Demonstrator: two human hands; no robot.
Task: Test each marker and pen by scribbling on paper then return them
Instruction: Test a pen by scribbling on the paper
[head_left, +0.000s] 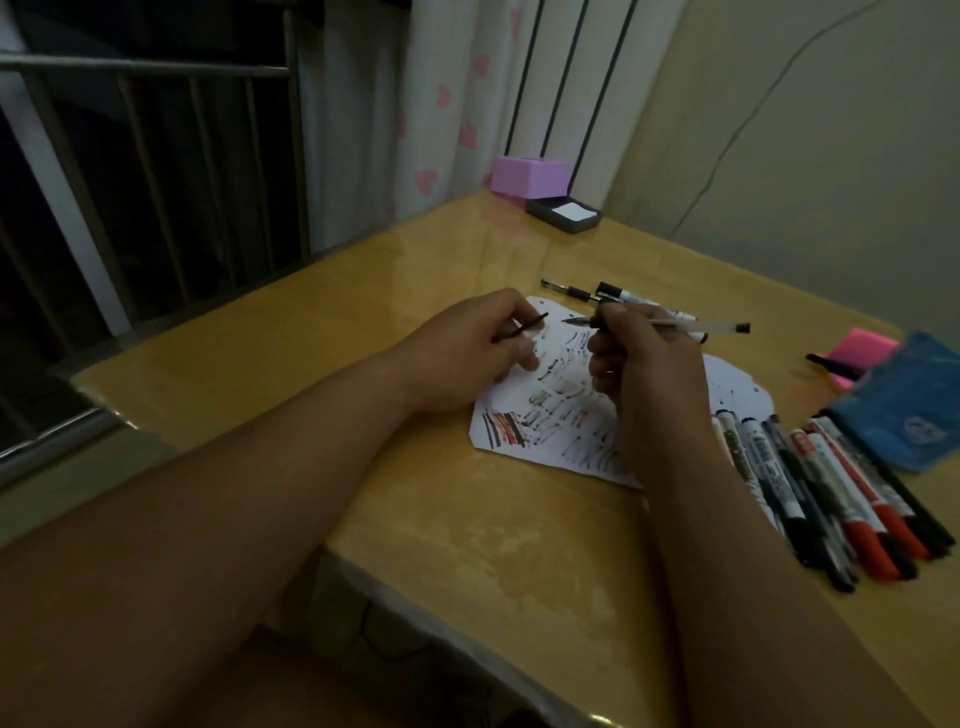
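Near edge of the tabletop (415, 519) runs diagonally under both my forearms; bare glossy surface lies between that edge and the paper (737, 387).

Right of my right forearm: a row of markers (831, 483) lying side by side, some with red caps, some black. Barrel print is too blurred to read. Their far ends touch or overlap the paper's right corner.

Paper is flat, covered in short black and red scribble strokes.

Left hand (467, 353) rests on the paper's left part, fingers curled, pinching a thin black piece (519, 328); I cannot tell whether it is a cap. Right hand (639, 364) grips a clear pen (675, 326), tip pointing left toward the black piece, above the paper's far edge. Contact with the sheet cannot be judged.

Just beyond the paper: a dark pen (569, 291) and a white-barrelled marker (623, 295), partly hidden behind my right hand.

Right side: blue pouch (904, 405) with a pale, illegible emblem, a pink pad (862, 348) behind it, a black pen (831, 364) lying by the pad.

Open tabletop left of the paper and on toward the far corner, where a purple box (530, 176) and a dark tray (563, 221) holding a white slip sit against the heart-print curtain (441, 104). Window bars (156, 156) flank the left edge
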